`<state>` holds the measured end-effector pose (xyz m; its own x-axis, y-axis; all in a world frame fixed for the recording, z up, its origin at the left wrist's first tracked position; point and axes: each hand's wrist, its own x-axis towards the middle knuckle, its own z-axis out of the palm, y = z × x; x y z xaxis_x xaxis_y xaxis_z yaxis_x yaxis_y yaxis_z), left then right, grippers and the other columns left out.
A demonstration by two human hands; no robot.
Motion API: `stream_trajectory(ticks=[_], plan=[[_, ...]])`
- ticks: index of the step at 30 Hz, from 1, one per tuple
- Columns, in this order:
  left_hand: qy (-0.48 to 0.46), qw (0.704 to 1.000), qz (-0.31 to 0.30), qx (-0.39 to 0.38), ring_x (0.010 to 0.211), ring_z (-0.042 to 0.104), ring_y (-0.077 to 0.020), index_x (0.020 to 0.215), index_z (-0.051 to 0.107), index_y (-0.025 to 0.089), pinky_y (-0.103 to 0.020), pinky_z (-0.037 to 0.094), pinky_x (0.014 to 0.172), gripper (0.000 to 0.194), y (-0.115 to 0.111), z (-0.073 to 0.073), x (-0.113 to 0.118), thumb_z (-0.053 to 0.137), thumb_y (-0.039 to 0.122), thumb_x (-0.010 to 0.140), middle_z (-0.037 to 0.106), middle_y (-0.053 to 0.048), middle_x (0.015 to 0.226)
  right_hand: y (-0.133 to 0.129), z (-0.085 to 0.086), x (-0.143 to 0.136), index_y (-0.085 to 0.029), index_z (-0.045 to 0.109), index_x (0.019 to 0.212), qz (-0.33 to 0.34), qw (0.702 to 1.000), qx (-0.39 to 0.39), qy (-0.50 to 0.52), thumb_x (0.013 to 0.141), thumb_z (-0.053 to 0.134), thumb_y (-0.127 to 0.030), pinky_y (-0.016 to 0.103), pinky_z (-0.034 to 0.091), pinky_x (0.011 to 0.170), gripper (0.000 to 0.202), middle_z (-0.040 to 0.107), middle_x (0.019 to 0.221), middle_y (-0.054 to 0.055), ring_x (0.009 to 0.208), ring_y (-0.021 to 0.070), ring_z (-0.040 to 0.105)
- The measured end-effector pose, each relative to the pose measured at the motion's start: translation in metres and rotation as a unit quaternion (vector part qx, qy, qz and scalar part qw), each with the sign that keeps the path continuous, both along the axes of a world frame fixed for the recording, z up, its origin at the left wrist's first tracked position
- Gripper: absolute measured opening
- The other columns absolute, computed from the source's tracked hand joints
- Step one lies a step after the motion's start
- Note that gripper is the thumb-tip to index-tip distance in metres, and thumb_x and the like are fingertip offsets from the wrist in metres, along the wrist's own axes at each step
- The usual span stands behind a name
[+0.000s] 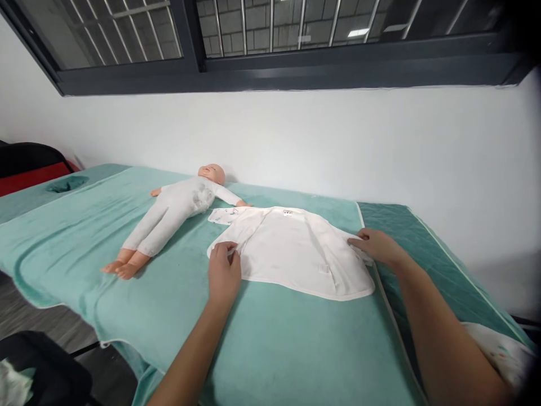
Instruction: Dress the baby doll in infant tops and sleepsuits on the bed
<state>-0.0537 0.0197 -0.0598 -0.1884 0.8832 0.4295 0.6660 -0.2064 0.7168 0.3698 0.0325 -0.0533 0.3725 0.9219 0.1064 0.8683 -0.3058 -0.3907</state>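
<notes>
Our left hand (pixel 225 273) pinches the white shirt (pixel 283 248) at its left side, our right hand (pixel 376 246) its right sleeve (pixel 366 257); between them its long axis follows the bed (pixel 304 349), collar (pixel 288 212) toward the far edge.

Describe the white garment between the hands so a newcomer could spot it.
On the green sheet below the dark-framed window, look right of the doll. The white garment lies there, spread between the left hand and the right hand. Unlike the largely white doll, it is flat cloth, with a small label at its top edge.
</notes>
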Motion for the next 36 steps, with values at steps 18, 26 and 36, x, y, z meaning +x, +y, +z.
stream_trajectory(ticks=[18,26,36], plan=[[0.000,1.000,-0.018,-0.009,0.102,0.061,-0.0231,0.099,0.060,0.021,-0.040,0.050,0.091,0.018,-0.002,0.003,0.000,0.048,0.022,0.087,0.066,-0.006,0.102,-0.003,0.011,-0.109,-0.019,0.061,0.120,0.098,0.987,0.115,-0.053,0.089,0.050,-0.047,0.042,0.044,0.094,0.043,0.062,0.125,0.011,0.116,0.0300,0.054],[0.018,1.000,-0.022,0.003,0.102,0.060,-0.0241,0.099,0.060,0.022,-0.040,0.050,0.090,0.018,-0.002,0.002,0.000,0.047,0.021,0.087,0.066,-0.007,0.102,-0.006,0.011,-0.113,-0.021,0.059,0.127,0.051,0.993,0.089,-0.053,0.092,0.035,-0.020,0.042,0.046,0.090,0.042,0.062,0.131,0.010,0.114,0.0295,0.058],[0.246,0.969,0.011,-0.008,0.116,0.052,-0.0348,0.112,0.060,0.022,-0.049,0.046,0.091,0.027,0.009,0.015,0.014,0.053,0.023,0.087,0.062,-0.012,0.121,-0.003,0.007,-0.118,-0.018,0.056,0.129,0.089,0.988,0.123,-0.013,0.091,0.041,-0.027,0.045,0.045,0.099,0.043,0.061,0.131,0.010,0.121,0.0301,0.055]])
